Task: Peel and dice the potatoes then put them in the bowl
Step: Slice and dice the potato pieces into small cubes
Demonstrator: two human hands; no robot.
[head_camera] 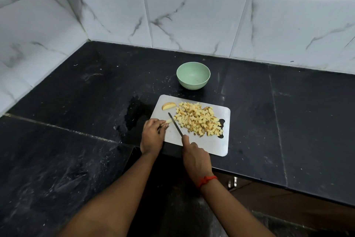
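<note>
Pinches a short strip of potato (pixel 167 121) under the curled fingertips of the left hand (pixel 153 135), near the left edge of the cutting board (pixel 217 146). Grips the handle of a knife (pixel 175 124) in the right hand (pixel 196 160), forefinger laid along the spine, blade angled away and leftward, its tip just beside the strip. Wears a red thread (pixel 207 180) at the right wrist.

Has a heap of diced potato (pixel 199 119) just right of the blade, spread from the board's middle to its right edge. Has one potato wedge (pixel 169 105) lying alone by the board's far left corner.

Places the green bowl (pixel 193 75) on the bench (pixel 76 102) beyond the board's far edge, apart from it.

Shows black stone, scuffed pale, a wet patch (pixel 134 113) just left of the board, the board's near edge at the bench front. Backs onto white marbled wall tiles (pixel 192 15) meeting in a corner at far left.
</note>
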